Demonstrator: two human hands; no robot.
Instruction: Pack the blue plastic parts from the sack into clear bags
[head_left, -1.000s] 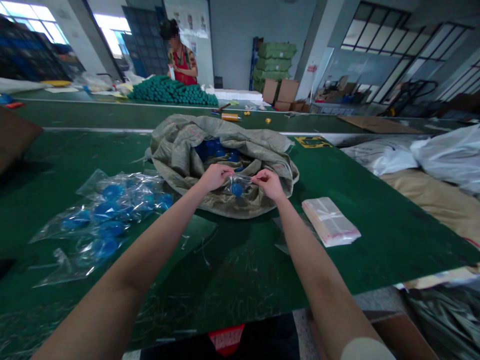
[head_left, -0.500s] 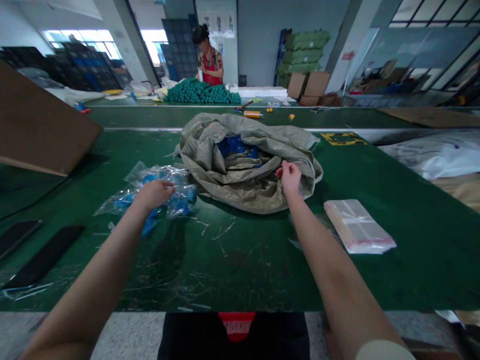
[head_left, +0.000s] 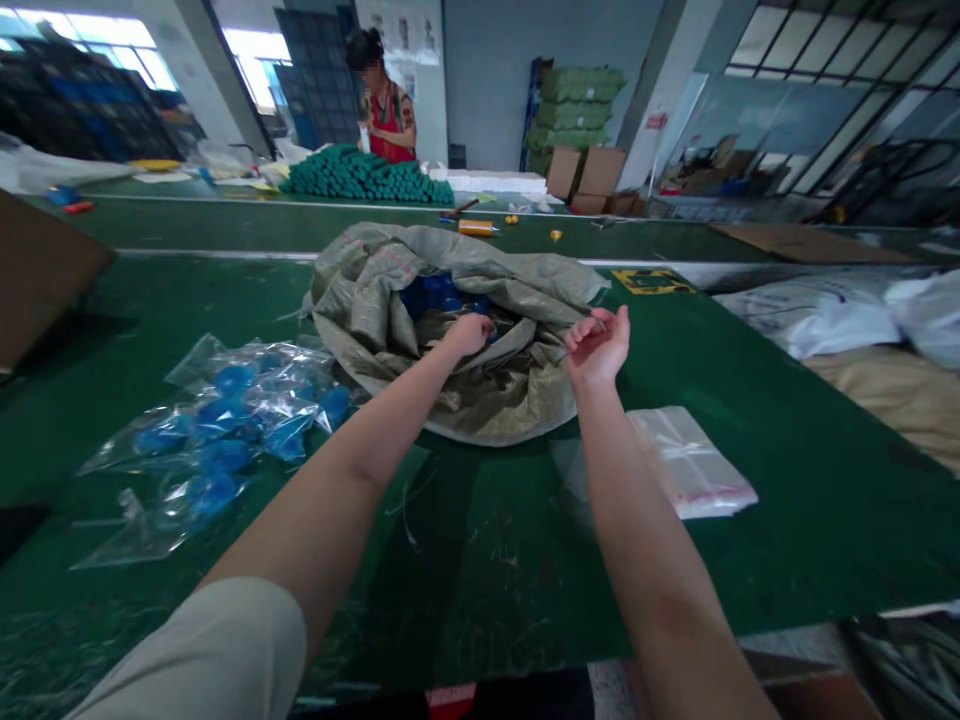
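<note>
A grey-green woven sack lies crumpled on the green table, its mouth turned up with dark blue round pieces inside. My left hand reaches over the sack's mouth, close to the blue pieces. Its fingers point down into the folds, and their tips are hidden. At the sack's right rim is my right hand, palm turned up, with fingers curled around the edge. To the left lie several clear plastic bags with light blue round pieces in them.
A bundle of flat clear bags lies right of my right forearm. Beyond the sack are an orange roll and a heap of green rods, where a co-worker stands. Cardboard stands at the left; white sacks are at the right.
My left hand has moved from the bagged blue pieces rightward to the sack's mouth. My right hand has shifted to the sack's right rim and turned palm up. The view has swung right.
</note>
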